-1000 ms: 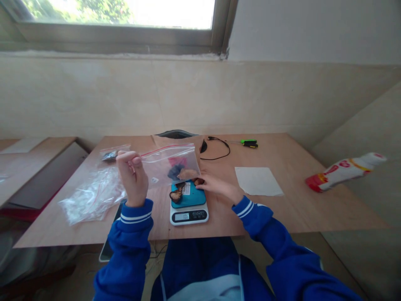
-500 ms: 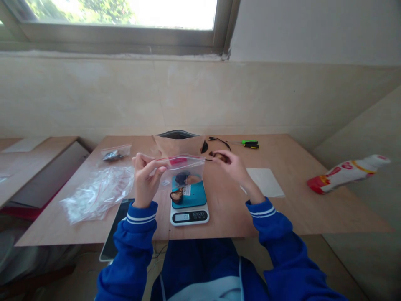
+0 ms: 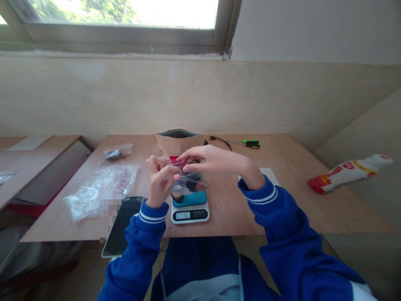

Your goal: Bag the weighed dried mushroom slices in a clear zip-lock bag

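Pinched shut at its red-striped top by left hand [image 3: 159,177] and right hand [image 3: 206,161]: clear zip bag [image 3: 189,179] of dark pieces, hiding much of teal scale [image 3: 190,207]. Behind, brown pouch [image 3: 178,142]; leftward, spare bags [image 3: 100,190], phone [image 3: 120,225].

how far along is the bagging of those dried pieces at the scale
Done: one filled small bag lies at the table's far left. In hand: left hand and right hand hold a zip bag with dark pieces above the scale. Left: one piece on the scale.
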Available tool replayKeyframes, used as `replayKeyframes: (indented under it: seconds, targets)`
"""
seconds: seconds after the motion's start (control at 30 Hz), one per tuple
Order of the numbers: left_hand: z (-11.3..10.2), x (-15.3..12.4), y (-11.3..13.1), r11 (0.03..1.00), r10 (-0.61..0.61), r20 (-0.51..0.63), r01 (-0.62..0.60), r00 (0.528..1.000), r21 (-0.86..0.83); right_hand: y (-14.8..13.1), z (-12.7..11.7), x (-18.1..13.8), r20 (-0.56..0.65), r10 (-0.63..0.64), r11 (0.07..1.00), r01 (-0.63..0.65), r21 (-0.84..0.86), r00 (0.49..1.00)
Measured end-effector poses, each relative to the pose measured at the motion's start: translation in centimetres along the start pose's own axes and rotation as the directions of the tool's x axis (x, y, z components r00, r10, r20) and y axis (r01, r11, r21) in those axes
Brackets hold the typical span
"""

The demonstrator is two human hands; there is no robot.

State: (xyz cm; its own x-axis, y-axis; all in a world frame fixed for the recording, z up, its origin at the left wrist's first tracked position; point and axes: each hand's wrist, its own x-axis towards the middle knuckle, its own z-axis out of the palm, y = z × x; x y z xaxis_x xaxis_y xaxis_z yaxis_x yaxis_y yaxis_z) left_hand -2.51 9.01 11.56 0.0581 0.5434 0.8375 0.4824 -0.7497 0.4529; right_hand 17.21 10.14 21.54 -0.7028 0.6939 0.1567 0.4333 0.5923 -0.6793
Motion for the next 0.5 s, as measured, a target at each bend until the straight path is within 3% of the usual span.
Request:
replayKeyframes:
  seconds: [0.17, 0.23, 0.27, 0.3, 0.4, 0.43, 0.47, 0.5]
  targets:
    - [-0.2, 0.2, -0.2, 0.995, 0.079, -0.105, -0.085, 0.991, -0.045, -0.3, 0.4, -0.6, -0.197, -0.018, 0.986, 0.050, 0.161, 0.980]
    - [-0.4, 0.4, -0.3, 0.993, 0.099, -0.139, -0.106, 0.985, -0.046, 0.1, 0.7, -1.2, -0.321, -0.003, 0.972, 0.079, 0.223, 0.947]
    - [-0.5, 0.5, -0.4, 0.993, 0.103, -0.165, -0.111, 0.981, -0.034, 0.6, 1.0, -1.5, -0.430, 0.019, 0.969, 0.090, 0.231, 0.902]
    - [-0.6, 0.6, -0.5, 0.994, 0.105, -0.194, -0.110, 0.975, -0.015, 1.2, 1.6, -1.8, -0.560, 0.049, 0.968, 0.098, 0.230, 0.827]
    - [-1.3, 0.7, -1.1, 0.996, 0.084, -0.291, -0.077, 0.953, 0.035, 4.0, 4.9, -2.7, -0.847, 0.175, 0.960, 0.106, 0.261, 0.503]
    - [-1.6, 0.7, -1.4, 0.998, 0.060, -0.323, -0.051, 0.944, 0.037, 4.9, 6.5, -3.0, -0.865, 0.223, 0.951, 0.093, 0.294, 0.450]
    - [-1.9, 0.6, -1.7, 1.000, 0.005, -0.345, 0.005, 0.938, 0.028, 5.8, 8.2, -3.2, -0.848, 0.273, 0.943, 0.049, 0.330, 0.455]
    - [-2.2, 0.5, -2.0, 0.997, -0.066, -0.352, 0.079, 0.934, 0.023, 6.6, 9.9, -3.4, -0.801, 0.313, 0.935, -0.017, 0.355, 0.510]
